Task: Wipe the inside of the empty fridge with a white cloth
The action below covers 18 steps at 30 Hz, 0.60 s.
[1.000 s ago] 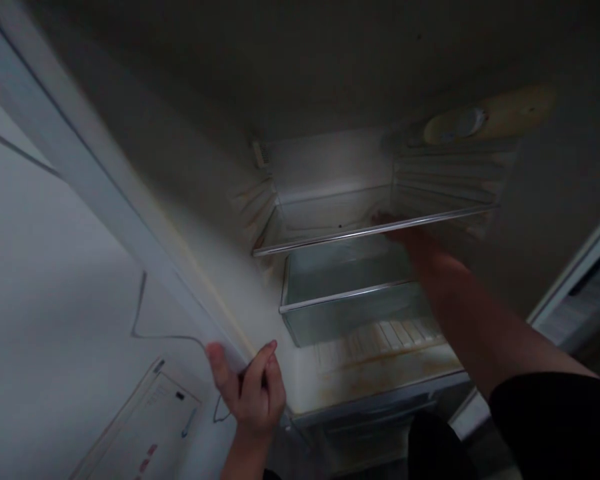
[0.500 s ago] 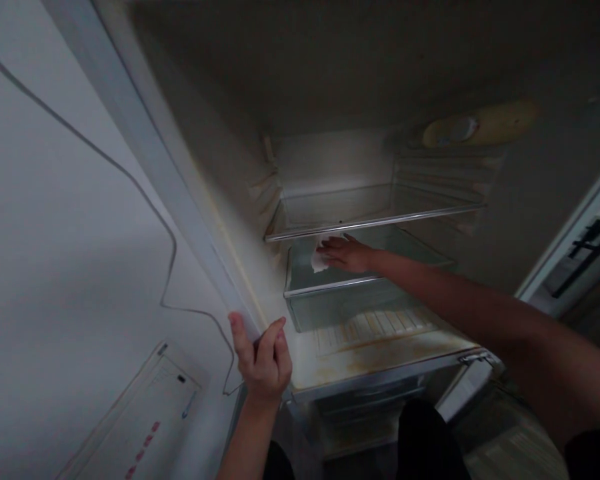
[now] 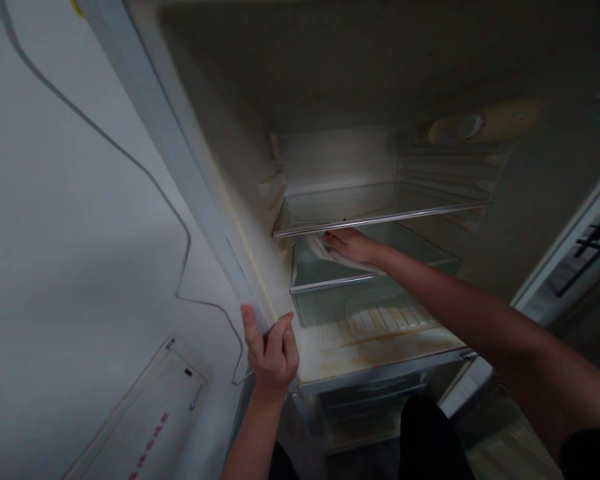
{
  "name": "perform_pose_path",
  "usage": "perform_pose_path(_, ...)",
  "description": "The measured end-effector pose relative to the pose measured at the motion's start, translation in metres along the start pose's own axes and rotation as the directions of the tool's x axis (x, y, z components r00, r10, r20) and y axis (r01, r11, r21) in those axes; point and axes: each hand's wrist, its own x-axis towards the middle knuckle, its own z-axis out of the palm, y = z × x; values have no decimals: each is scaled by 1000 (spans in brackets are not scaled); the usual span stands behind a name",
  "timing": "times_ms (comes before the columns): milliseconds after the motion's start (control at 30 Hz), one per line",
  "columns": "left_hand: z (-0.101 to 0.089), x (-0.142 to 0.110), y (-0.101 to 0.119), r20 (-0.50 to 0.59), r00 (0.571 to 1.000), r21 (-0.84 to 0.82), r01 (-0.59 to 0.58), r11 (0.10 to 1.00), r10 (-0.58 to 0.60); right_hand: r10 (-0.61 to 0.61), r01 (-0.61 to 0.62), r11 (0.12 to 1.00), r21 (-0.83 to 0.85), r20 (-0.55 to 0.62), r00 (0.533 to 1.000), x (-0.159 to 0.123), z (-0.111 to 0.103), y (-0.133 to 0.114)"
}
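Note:
I look into an open, unlit fridge. My left hand (image 3: 271, 353) is wrapped round the front edge of the fridge's left side wall (image 3: 190, 173). My right hand (image 3: 351, 245) reaches in under the upper glass shelf (image 3: 380, 219) and presses a white cloth (image 3: 320, 250) flat onto the lower glass shelf (image 3: 340, 283), near its left end. The fingers lie over the cloth.
A clear drawer (image 3: 360, 307) sits below the lower shelf, above a stained fridge floor (image 3: 380, 347). A yellowed lamp housing (image 3: 480, 123) is on the right inner wall. The fridge door (image 3: 570, 267) stands open at right. A thin cable (image 3: 130, 160) runs along the white wall at left.
My right hand came out from behind the upper shelf and down onto the lower shelf with the cloth, then slid slightly back and left. The left hand kept its grip.

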Motion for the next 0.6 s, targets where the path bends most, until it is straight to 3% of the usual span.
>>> perform_pose_path(67,0,0,0,3,1000,10,1,1000,-1,-56,56,998,15,8,998,-3,2,-2)
perform_pose_path(133,0,-1,0,2,1000,12,2,1000,-2,-72,74,997,-19,97,993,-6,7,-3)
perform_pose_path(300,0,0,0,10,1000,-12,1,1000,-1,66,-28,992,-121,331,941,-9,25,-4)
perform_pose_path(433,-1,-1,0,7,1000,-10,-13,1000,13,103,-69,993,-99,392,914,-1,37,-5)
perform_pose_path(500,-1,-1,0,5,1000,-13,-9,1000,9,44,-30,999,-42,410,911,1,42,-9)
perform_pose_path(600,0,-1,0,-3,1000,-21,0,1000,0,-172,139,984,110,418,892,-1,54,-21)
